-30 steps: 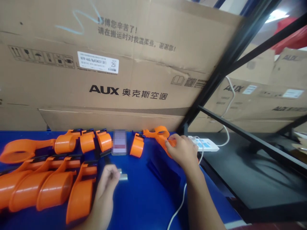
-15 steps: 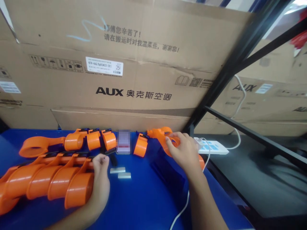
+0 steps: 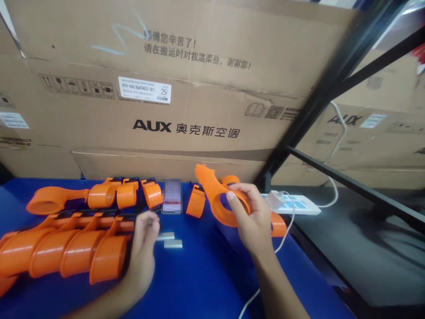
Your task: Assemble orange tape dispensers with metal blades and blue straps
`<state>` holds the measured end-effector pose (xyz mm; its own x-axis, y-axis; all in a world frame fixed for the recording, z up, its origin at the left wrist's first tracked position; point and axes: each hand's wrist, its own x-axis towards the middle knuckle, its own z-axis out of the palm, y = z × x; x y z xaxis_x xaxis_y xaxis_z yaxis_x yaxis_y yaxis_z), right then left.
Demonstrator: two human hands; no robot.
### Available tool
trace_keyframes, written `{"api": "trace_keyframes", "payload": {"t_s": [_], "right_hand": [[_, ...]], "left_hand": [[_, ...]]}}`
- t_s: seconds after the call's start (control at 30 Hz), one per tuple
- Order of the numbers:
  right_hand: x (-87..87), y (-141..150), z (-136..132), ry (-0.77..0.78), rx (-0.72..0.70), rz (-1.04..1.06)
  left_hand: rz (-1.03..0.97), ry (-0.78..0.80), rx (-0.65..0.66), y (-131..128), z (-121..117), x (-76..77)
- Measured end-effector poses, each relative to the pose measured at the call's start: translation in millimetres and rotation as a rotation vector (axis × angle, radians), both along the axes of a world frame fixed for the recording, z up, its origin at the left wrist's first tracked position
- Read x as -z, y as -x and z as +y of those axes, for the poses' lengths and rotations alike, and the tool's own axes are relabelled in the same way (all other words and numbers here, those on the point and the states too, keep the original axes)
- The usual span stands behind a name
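Note:
My right hand [image 3: 255, 219] grips the ring of an orange tape dispenser [image 3: 212, 188] and holds it above the blue tabletop, its narrow end pointing up and left. My left hand [image 3: 144, 237] is closed, fingertips together, beside black pieces [image 3: 142, 206] that it partly covers. What the left fingers hold, if anything, cannot be made out. Close to their right lie two small pale flat strips [image 3: 173, 243]. To the left of that hand is a row of orange tape dispensers [image 3: 108, 261] with dark tips, nested side by side.
More orange dispensers [image 3: 126, 195] stand along the back, with a phone [image 3: 171, 201] among them. Another dispenser [image 3: 195, 204] is right of the phone. A white power strip [image 3: 300, 204] and cable lie at the right, by a black frame [image 3: 308, 102]. Cardboard boxes [image 3: 199, 97] wall the back.
My right hand has lifted the orange tape dispenser off the table and turned it, narrow end up. My left hand has shifted slightly right, over the black pieces.

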<state>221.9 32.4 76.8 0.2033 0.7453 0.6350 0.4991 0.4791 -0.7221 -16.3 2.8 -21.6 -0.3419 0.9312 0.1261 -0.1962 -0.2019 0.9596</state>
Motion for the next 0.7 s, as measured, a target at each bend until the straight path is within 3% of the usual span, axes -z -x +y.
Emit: {"api": "trace_keyframes", "payload": {"t_s": [0.13, 0.23, 0.3, 0.37, 0.5, 0.6, 0.7], "right_hand": [[2.6, 39.9, -25.3, 0.036, -0.251, -0.027], [8.2, 64.4, -40.5, 0.116, -0.423, -0.114], [11.3, 73.3, -46.9, 0.168, -0.522, -0.164], [13.7, 76.3, -49.6, 0.213, -0.625, -0.179], [19.6, 72.5, -44.4, 0.260, -0.738, -0.079], [24.5, 69.4, -35.8, 0.283, -0.728, 0.047], [26.1, 69.7, -29.4, 0.280, -0.606, 0.046]], "left_hand": [[-0.061, -0.102, 0.295, -9.6, -18.9, -8.5], [-0.156, -0.085, 0.451, -9.2, -25.7, -6.1], [-0.199, -0.045, 0.428, -7.1, -23.5, -3.3], [-0.236, -0.011, 0.324, -5.3, -17.3, -2.8], [-0.372, 0.060, 0.201, -2.4, -5.8, -14.2], [-0.518, 0.094, 0.233, 1.5, -5.4, -27.6], [-0.649, 0.056, 0.327, 5.5, -9.7, -35.6]]}}
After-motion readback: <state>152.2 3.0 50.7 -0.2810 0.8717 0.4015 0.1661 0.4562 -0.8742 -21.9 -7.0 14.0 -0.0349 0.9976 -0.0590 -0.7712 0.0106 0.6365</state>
